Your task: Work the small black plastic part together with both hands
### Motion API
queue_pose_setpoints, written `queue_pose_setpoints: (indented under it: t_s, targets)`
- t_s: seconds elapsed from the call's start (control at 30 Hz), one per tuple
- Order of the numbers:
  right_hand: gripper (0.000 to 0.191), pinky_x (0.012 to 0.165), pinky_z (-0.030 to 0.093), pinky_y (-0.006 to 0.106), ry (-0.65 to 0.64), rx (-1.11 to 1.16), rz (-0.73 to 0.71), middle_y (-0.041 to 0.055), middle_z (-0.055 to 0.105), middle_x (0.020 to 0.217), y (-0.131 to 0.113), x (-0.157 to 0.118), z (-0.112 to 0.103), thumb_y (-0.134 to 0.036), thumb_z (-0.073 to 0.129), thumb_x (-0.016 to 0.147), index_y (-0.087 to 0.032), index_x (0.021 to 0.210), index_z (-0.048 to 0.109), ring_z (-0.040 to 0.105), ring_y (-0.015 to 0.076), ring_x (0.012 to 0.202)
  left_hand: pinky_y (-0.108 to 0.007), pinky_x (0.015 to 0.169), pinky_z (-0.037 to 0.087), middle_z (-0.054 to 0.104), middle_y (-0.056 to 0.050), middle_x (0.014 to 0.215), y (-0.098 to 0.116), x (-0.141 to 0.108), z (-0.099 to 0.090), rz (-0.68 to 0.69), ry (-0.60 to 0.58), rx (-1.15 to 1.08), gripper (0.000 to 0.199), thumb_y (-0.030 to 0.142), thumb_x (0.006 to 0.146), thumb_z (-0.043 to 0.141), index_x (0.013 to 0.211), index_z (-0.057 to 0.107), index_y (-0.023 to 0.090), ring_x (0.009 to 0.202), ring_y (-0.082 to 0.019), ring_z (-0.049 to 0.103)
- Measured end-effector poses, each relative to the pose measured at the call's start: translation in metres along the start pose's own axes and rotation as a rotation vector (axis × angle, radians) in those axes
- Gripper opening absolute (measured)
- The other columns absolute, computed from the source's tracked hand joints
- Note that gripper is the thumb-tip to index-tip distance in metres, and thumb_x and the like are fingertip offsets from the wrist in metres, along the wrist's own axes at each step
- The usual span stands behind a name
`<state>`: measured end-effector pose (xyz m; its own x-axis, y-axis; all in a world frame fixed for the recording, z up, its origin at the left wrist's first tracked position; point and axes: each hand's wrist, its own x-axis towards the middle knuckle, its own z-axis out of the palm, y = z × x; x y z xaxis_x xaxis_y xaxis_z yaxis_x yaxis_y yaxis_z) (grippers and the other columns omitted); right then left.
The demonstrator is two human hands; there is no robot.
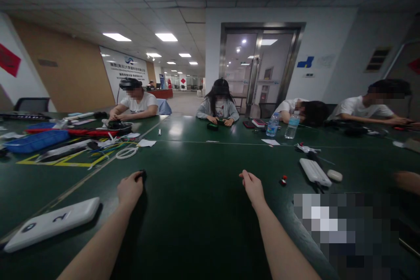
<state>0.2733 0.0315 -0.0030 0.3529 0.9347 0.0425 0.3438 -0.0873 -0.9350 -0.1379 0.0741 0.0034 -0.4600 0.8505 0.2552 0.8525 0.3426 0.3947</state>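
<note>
Things on both sides of the table (193, 157)
Left — a basket (37, 141) toward the back, a cable coil (127, 153) to its right, a slab-shaped device (54, 224) nearer the front; right — two bottles (292, 125) at the back, a small case (334, 175) before them

Dim room — ceiling panels (166, 37) glow; tabletop glare (176, 128); edges stretched; one corner pixelated.
</note>
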Motion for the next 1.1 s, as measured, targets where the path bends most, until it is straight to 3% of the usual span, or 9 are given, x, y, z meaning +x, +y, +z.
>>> queue_pose_setpoints:
  t_s: [0.07,0.13,0.2,0.27,0.4,0.6,0.73,0.83,1.1]
  targets:
    - [0.045,0.057,0.041,0.031,-0.016,-0.032,0.019,0.002,0.056,0.064,-0.007,-0.005,0.001,-0.056,0.038,0.082,-0.021,0.085,0.066,0.053,0.0175,0.061,-0.036,0.088,0.046,0.066,-0.012,0.105,0.031,-0.023,0.006,0.115,-0.094,-0.075,0.036,0.023,0.084,0.044,0.113,0.064,0.017,0.101,-0.025,0.059]
    - [0.041,0.059,0.042,0.031,-0.06,-0.068,0.006,0.0017,0.056,0.066,-0.014,-0.011,0.003,-0.052,0.038,0.084,-0.021,0.087,0.065,0.053,0.0174,0.062,-0.032,0.095,0.042,0.062,-0.008,0.114,0.066,-0.052,0.014,0.384,-0.244,-0.21,0.034,0.019,0.082,0.047,0.112,0.062,0.019,0.106,-0.021,0.056]
    - [0.037,0.061,0.042,0.031,-0.149,-0.103,-0.044,0.0014,0.057,0.07,-0.023,-0.018,0.006,-0.048,0.04,0.085,-0.022,0.092,0.064,0.053,0.0172,0.065,-0.031,0.098,0.04,0.059,-0.006,0.12,0.095,-0.082,0.021,0.579,-0.405,-0.37,0.041,0.02,0.081,0.05,0.122,0.053,0.022,0.111,-0.018,0.053]
    - [0.031,0.067,0.044,0.031,-0.282,-0.123,-0.141,0.0014,0.06,0.08,-0.032,-0.027,0.01,-0.043,0.048,0.082,-0.022,0.099,0.062,0.054,0.0167,0.073,-0.032,0.099,0.039,0.058,-0.005,0.121,0.112,-0.104,0.023,0.671,-0.569,-0.483,0.053,0.021,0.079,0.054,0.131,0.042,0.025,0.113,-0.018,0.053]
    - [0.037,0.071,0.044,0.03,-0.556,-0.243,-0.28,0.0016,0.057,0.095,-0.047,-0.045,0.018,-0.033,0.065,0.072,-0.026,0.109,0.06,0.053,0.0162,0.08,-0.035,0.103,0.035,0.057,-0.007,0.123,0.115,-0.115,0.02,0.683,-0.695,-0.546,0.06,0.018,0.078,0.054,0.134,0.034,0.023,0.116,-0.019,0.051]
    - [0.031,0.075,0.045,0.032,-0.613,-0.373,-0.319,0.0005,0.054,0.104,-0.054,-0.055,0.031,-0.032,0.067,0.072,-0.029,0.102,0.064,0.053,0.0174,0.087,-0.039,0.105,0.034,0.053,-0.005,0.129,0.109,-0.107,0.017,0.665,-0.765,-0.528,0.063,0.022,0.079,0.055,0.136,0.029,0.027,0.123,-0.02,0.046]
    - [0.02,0.082,0.043,0.031,-0.595,-0.388,-0.389,0.001,0.056,0.102,-0.054,-0.055,0.04,-0.026,0.063,0.075,-0.025,0.094,0.064,0.053,0.0177,0.094,-0.038,0.105,0.033,0.054,-0.005,0.128,0.111,-0.108,0.016,0.691,-0.786,-0.547,0.063,0.022,0.078,0.056,0.135,0.03,0.027,0.122,-0.02,0.046]
    - [0.016,0.078,0.044,0.031,-0.534,-0.35,-0.332,0.0014,0.059,0.098,-0.052,-0.05,0.039,-0.027,0.061,0.076,-0.023,0.091,0.063,0.055,0.0171,0.088,-0.039,0.105,0.032,0.055,-0.006,0.128,0.111,-0.107,0.016,0.693,-0.79,-0.549,0.063,0.022,0.078,0.057,0.135,0.031,0.026,0.122,-0.02,0.047]
    - [0.029,0.078,0.048,0.031,-0.061,-0.088,-0.059,0.0063,0.066,0.098,-0.022,-0.014,0.001,-0.035,0.058,0.078,-0.019,0.101,0.06,0.061,0.0201,0.092,-0.038,0.104,0.035,0.05,-0.004,0.133,0.105,-0.104,0.016,0.665,-0.835,-0.545,0.057,0.024,0.08,0.056,0.134,0.037,0.026,0.124,-0.02,0.044]
